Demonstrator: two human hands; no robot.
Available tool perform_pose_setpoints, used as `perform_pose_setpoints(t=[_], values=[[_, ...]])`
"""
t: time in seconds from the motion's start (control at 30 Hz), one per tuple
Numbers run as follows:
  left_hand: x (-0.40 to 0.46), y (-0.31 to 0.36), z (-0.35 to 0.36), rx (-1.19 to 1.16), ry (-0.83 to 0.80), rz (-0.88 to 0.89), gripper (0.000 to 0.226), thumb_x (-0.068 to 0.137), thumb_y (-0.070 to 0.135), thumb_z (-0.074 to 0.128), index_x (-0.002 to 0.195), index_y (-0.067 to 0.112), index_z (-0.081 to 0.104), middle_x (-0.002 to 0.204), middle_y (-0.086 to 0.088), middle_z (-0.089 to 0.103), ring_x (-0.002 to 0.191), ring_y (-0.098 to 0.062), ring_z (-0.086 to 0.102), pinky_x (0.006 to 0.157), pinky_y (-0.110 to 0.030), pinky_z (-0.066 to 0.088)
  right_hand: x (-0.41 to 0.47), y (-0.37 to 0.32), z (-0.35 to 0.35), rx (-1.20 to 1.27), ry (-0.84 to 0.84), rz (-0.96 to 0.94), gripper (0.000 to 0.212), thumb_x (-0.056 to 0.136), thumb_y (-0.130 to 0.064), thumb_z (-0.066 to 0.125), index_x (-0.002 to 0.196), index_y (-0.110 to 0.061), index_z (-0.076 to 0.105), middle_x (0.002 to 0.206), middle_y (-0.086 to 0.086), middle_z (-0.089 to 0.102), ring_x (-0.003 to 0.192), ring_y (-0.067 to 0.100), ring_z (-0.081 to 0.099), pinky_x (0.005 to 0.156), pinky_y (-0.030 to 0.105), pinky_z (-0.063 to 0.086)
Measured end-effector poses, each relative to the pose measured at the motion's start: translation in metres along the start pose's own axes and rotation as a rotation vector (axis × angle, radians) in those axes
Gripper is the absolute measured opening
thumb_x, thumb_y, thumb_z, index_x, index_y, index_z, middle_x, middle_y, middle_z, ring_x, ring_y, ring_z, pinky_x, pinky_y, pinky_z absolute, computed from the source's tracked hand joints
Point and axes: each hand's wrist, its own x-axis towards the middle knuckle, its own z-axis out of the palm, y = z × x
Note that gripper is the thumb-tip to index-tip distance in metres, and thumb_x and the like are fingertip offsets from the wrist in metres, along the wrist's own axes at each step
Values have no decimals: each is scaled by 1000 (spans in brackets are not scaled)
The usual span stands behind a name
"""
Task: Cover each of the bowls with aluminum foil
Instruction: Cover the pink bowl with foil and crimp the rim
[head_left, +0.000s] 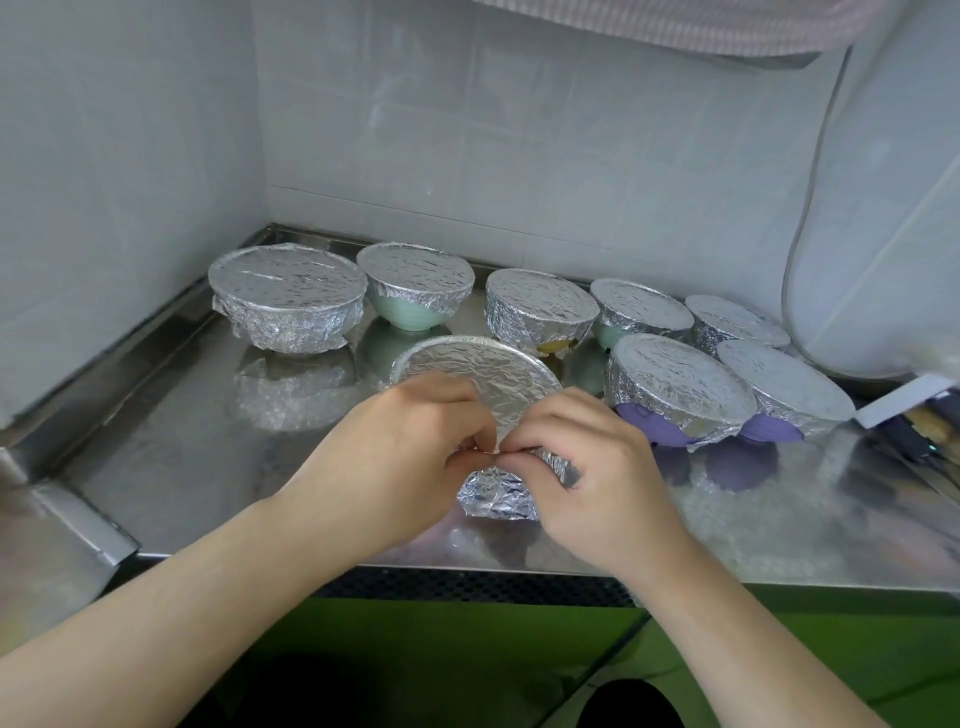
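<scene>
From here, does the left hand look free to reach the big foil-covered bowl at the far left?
Probably yes: the steel counter between the left hand and that bowl lies bare, though the hand is pinching foil on the near bowl.

Crinkled shiny foil (483, 374), glossy steel counter (171, 426)

A stainless steel counter (171, 447) with a raised lip along its back and left edges carries eight foil-covered bowls. At ten o'clock sits a large fully wrapped bowl (287, 297); beside it a green bowl (415, 285). Toward one o'clock stand a third wrapped bowl (540, 307), a pale green one (640, 309) and a small one (737, 323). At two o'clock two purple bowls (680, 389) (784, 395) touch. The nearest bowl (483, 384) sits at centre, tilted.
</scene>
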Motion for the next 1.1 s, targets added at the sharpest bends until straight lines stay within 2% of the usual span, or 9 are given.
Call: perform_pose_setpoints(t=[0.1,0.3,0.43,0.57,0.7,0.87,0.97,1.03,1.1], values=[[1,-1,-1,-2,-1,-11,12,86,19,82,85,22,70,84,12,58,79,-13,55,62,-40,53,0,1,-4,21,-9,17,12,88,-4,85,85,-11,76,92,-5,66,93,16,63,83,33,50],[0,2,-1,23,-10,10,11,88,28,79,88,24,69,85,12,56,81,-13,55,63,-40,54,0,2,0,-52,12,-7,16,87,0,83,79,-10,74,86,-6,65,89,18,60,78,38,49],[1,1,-1,17,-8,13,12,87,18,80,86,21,68,85,11,57,82,-16,56,63,-41,53,-2,1,-2,-48,11,-4,10,89,-7,84,86,-11,76,91,-5,64,92,17,62,80,36,50],[1,1,-1,5,7,-22,13,86,17,81,86,22,69,85,12,57,81,-12,54,63,-40,53,-3,-1,0,-86,49,-25,11,91,-7,82,83,-11,75,88,-6,63,86,18,61,76,38,51],[0,1,-3,-5,-4,-39,13,87,19,81,86,23,69,86,11,57,81,-12,55,63,-41,54,-5,-4,-2,-2,-8,41,14,88,-2,82,87,-14,73,87,-12,62,77,8,61,69,25,49],[3,0,-5,-28,-5,-65,17,84,16,83,83,24,68,83,13,57,80,-9,54,66,-40,53,-1,3,-12,104,-62,106,21,86,5,82,97,-13,77,98,-7,65,81,14,63,72,18,45],[3,-1,-6,-34,-11,-65,19,82,14,84,82,24,68,81,15,57,80,-7,53,68,-39,52,1,6,-11,68,-124,115,19,86,-7,88,96,-19,77,104,-15,63,82,12,62,73,27,51],[3,0,-6,-37,-16,-67,19,82,13,84,82,24,68,81,15,56,79,-5,52,68,-38,52,1,8,-8,26,-107,86,15,86,-10,88,92,-18,77,101,-15,64,83,7,61,75,31,53],[3,0,-5,-36,-20,-72,20,82,13,84,81,24,68,81,15,56,79,-6,51,68,-37,52,2,7,-3,-24,-67,47,13,86,-9,87,88,-15,76,96,-12,66,87,9,62,76,36,53]])
